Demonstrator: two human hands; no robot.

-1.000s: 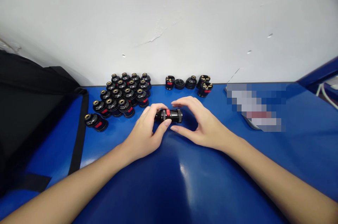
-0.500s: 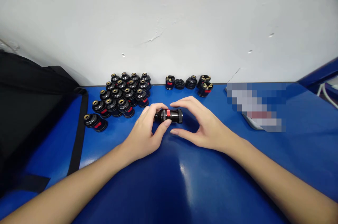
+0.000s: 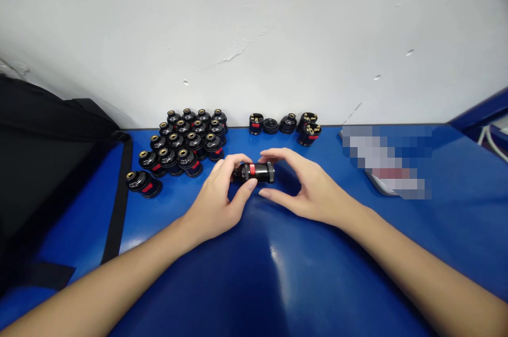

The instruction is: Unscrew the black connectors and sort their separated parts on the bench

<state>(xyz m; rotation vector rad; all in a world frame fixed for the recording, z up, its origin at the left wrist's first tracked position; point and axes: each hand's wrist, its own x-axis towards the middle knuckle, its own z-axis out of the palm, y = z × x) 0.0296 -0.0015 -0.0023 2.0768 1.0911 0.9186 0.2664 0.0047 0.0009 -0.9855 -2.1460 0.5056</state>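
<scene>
A black cylindrical part [image 3: 260, 172] with a red patch lies sideways just above the blue table, its ribbed end pointing right. Thumb and fingers of my left hand [image 3: 222, 194] are wrapped round its left end, which they partly hide. To the right, my right hand [image 3: 305, 186] is curved in a wide C around the ribbed end, fingers apart and holding nothing. Several similar black parts [image 3: 174, 141] with brass tops stand in rows at the left.
Near the wall stand a black part with brass contacts [image 3: 256, 124], a black ring [image 3: 270, 126], a black cap [image 3: 288, 124] and two more contact parts [image 3: 309, 135]. A black bag [image 3: 47, 157] lies left. A blurred-out object [image 3: 383, 189] lies right.
My right hand has shifted slightly, its fingertips a little further right. The black part has turned slightly in my left hand, which stays in place.
</scene>
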